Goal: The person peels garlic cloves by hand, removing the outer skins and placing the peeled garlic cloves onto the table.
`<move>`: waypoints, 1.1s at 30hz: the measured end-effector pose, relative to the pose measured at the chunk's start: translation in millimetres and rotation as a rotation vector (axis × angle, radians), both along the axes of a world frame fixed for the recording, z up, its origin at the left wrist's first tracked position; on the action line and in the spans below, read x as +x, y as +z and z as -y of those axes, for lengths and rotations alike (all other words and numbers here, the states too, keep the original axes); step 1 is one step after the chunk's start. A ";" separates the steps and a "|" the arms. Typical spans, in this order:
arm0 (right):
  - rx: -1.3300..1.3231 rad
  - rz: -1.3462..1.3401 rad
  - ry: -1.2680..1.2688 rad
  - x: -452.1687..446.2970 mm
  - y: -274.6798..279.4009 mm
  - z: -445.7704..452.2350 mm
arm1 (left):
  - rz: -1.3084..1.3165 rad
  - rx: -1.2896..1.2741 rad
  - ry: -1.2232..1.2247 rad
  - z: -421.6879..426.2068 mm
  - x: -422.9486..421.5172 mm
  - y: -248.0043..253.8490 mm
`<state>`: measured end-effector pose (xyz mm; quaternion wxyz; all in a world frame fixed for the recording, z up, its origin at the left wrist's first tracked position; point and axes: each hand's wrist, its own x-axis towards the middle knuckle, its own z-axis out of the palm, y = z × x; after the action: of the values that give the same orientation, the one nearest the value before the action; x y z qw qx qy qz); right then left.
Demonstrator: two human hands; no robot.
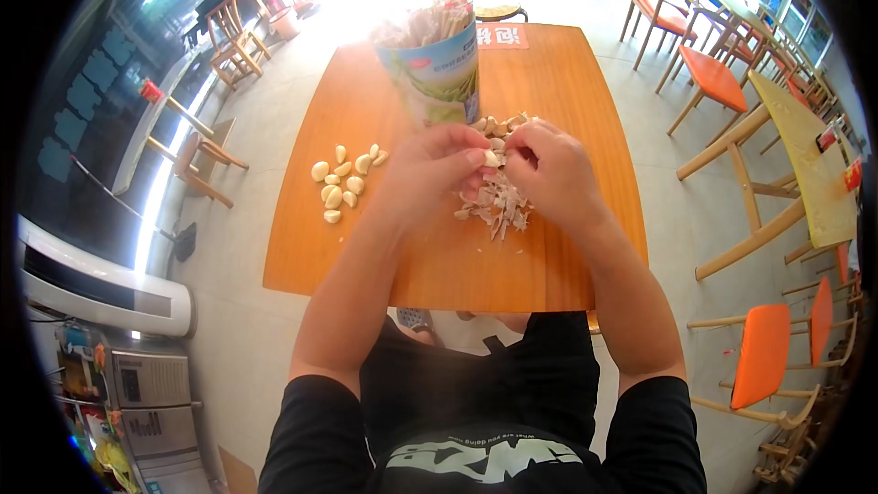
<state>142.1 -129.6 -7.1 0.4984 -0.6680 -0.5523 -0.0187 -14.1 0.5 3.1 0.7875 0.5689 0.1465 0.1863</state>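
Note:
Between the fingertips of my left hand [439,163] is a pale garlic clove [492,159]. My right hand [551,166] is closed with its fingers curled right beside the clove; whether they pinch a bit of skin is hidden. Under and in front of the hands lies a heap of papery garlic skins [501,205]. Just beyond them sit unpeeled garlic cloves [497,126], partly covered by my hands. Left of my left forearm, several peeled cloves [333,194] are spread on the wooden table [439,261].
A tall printed container [430,78] packed with wrapped sticks stands behind my hands. A red-and-white sign [501,36] lies at the table's far edge. Orange-seated chairs [712,78] and a yellowish table [814,160] stand to the right. A wooden chair [233,37] is at the far left.

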 end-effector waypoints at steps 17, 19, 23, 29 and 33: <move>0.066 -0.054 0.108 -6.5 4.9 1.0 | -0.067 0.081 0.067 -2.0 1.3 -1.1; 0.083 -0.025 0.103 -6.5 4.5 1.0 | -0.077 0.107 0.067 -2.0 1.6 -1.8; 0.084 -0.007 0.092 -7.0 5.0 1.5 | -0.088 0.125 0.064 0.2 1.6 -0.6; 0.053 -0.017 0.097 -6.9 7.8 2.8 | -0.080 0.117 0.026 -0.7 1.2 -3.1; 0.051 -0.031 0.139 -7.8 8.7 2.9 | -0.086 0.015 -0.014 1.9 0.9 3.6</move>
<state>134.3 -132.5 1.6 0.5238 -0.6153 -0.5890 0.0121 -13.2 -1.4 6.7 0.7775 0.5833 0.1749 0.1571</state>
